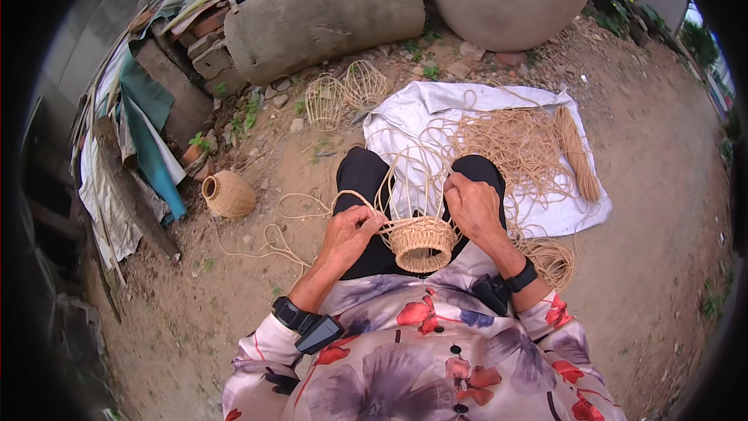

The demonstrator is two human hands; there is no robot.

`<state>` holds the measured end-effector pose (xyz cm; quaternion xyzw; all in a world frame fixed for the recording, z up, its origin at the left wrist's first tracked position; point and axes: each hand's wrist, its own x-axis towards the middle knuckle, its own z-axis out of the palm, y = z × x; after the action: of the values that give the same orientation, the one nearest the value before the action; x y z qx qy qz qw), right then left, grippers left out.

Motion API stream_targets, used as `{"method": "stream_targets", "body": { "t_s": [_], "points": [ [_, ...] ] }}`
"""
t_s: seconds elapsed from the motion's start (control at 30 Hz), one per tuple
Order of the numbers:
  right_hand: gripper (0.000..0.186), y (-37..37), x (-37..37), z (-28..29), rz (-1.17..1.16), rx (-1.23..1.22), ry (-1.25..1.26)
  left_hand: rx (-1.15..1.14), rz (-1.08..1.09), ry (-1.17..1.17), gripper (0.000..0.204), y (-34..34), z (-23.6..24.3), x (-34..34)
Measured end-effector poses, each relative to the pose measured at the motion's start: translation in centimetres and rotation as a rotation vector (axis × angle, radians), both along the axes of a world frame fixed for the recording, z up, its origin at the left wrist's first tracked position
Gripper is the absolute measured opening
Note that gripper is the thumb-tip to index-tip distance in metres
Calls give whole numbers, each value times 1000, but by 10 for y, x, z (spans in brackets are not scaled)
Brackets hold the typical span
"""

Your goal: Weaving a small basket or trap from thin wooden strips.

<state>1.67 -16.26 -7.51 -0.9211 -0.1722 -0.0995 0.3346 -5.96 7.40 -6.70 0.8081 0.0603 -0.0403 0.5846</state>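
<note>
In my lap lies a partly woven basket (411, 235), its round open end toward me. A band of tan cord is woven round that end, and bare thin ribs of the frame spread away past my knees. My left hand (351, 235) pinches a strand of tan cord at the left edge of the woven band. On the other side, my right hand (474, 204) has its fingers closed at the frame's right side; its fingertips are partly hidden, and it seems to grip a rib. Loose cord (292, 253) trails off to the left on the ground.
A white sheet (405, 113) ahead carries a tangle of cord (510, 144) and a tied hank (575, 156). Coiled cord (549, 261) lies by my right thigh. A woven vase-shaped basket (230, 193) sits left; two bare frames (325, 101) stand near a concrete cylinder (327, 19).
</note>
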Motion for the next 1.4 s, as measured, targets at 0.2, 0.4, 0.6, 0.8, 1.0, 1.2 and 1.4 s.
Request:
{"method": "stream_targets", "body": {
  "t_s": [0.2, 0.4, 0.6, 0.8, 1.0, 1.2, 1.4],
  "points": [
    [20, -2, -5, -2, -12, 97, 14, 197, 24, -195, 24, -10, 2, 12],
    [20, -3, -5, -3, -10, 102, 6, 174, 96, -276, 23, -23, 16, 15],
    [19, -1, -6, -7, -10, 118, 12, 417, -69, -270, 17, -32, 19, 37],
    [16, -11, -7, -6, -39, 325, 99, 502, -169, -444, 23, -45, 36, 54],
    [26, 1, -2, 21, -86, 150, -191, 739, -298, -558, 24, -58, 42, 57],
    [25, 6, 13, 7, -74, 77, -68, 337, -237, -248, 32, -51, 46, 48],
    [23, 6, 16, 8, -100, 29, -69, 362, 19, -333, 22, -41, 23, 28]
  ]
}}
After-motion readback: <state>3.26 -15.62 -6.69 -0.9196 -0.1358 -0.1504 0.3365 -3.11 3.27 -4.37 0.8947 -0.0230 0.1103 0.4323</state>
